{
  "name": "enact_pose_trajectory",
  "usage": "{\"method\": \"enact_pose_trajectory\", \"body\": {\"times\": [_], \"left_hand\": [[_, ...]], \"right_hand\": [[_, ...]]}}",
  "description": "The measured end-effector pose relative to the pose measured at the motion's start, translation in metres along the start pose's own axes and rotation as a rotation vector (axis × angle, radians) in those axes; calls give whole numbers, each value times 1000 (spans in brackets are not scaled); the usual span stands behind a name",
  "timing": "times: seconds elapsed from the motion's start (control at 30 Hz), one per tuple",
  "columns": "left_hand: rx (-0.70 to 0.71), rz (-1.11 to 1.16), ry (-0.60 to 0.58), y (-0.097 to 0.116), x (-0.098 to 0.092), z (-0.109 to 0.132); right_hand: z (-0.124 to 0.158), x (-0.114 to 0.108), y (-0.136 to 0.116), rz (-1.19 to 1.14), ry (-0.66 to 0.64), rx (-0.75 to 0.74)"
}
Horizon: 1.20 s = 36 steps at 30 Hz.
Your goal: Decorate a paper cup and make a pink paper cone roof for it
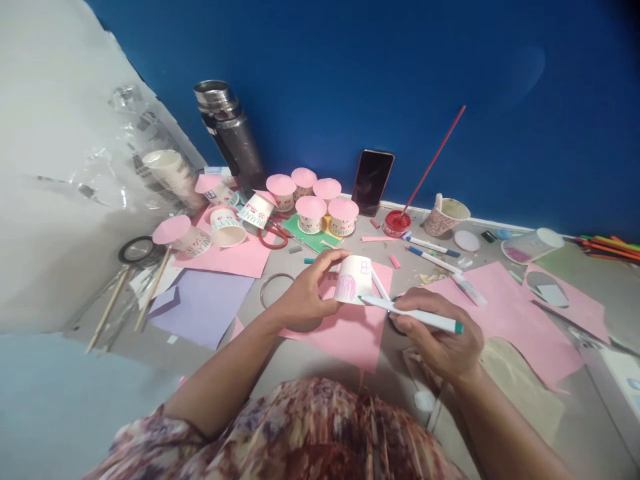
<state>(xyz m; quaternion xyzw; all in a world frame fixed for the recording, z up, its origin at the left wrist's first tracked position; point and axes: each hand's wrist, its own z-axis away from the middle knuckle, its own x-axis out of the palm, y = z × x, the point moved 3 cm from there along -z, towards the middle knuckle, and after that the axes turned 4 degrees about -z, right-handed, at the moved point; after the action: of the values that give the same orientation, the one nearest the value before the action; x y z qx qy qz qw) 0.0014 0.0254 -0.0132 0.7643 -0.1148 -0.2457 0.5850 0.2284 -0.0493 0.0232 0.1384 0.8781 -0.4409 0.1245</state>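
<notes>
My left hand [315, 287] grips a white paper cup [356, 272] turned upside down, with a purple scribbled door and a small window drawn on it. My right hand [440, 330] holds a white marker [417, 315] with a green end, its tip at the lower edge of the cup. Below them lies a sheet of pink paper [350, 343]. Several decorated cups with pink paper roofs [311, 208] stand behind, towards the wall.
A steel flask [233, 137], a phone [373, 181] and a red paint pot [396, 223] with a brush line the blue wall. Stacked cups [173, 175] and purple paper [203, 307] are left; pink sheets [505, 313] and coloured pencils [613, 248] are right.
</notes>
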Motion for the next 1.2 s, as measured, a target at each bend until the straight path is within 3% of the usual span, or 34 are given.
{"method": "enact_pose_trajectory", "body": {"times": [0.7, 0.8, 1.2], "left_hand": [[-42, 321, -27, -13, 5, 0], [-36, 350, -12, -12, 6, -1], [-64, 424, 17, -6, 6, 0]], "right_hand": [[-6, -4, -3, -75, 75, 80], [-5, -4, -3, -115, 25, 77], [-2, -7, 3, -160, 65, 129]]}}
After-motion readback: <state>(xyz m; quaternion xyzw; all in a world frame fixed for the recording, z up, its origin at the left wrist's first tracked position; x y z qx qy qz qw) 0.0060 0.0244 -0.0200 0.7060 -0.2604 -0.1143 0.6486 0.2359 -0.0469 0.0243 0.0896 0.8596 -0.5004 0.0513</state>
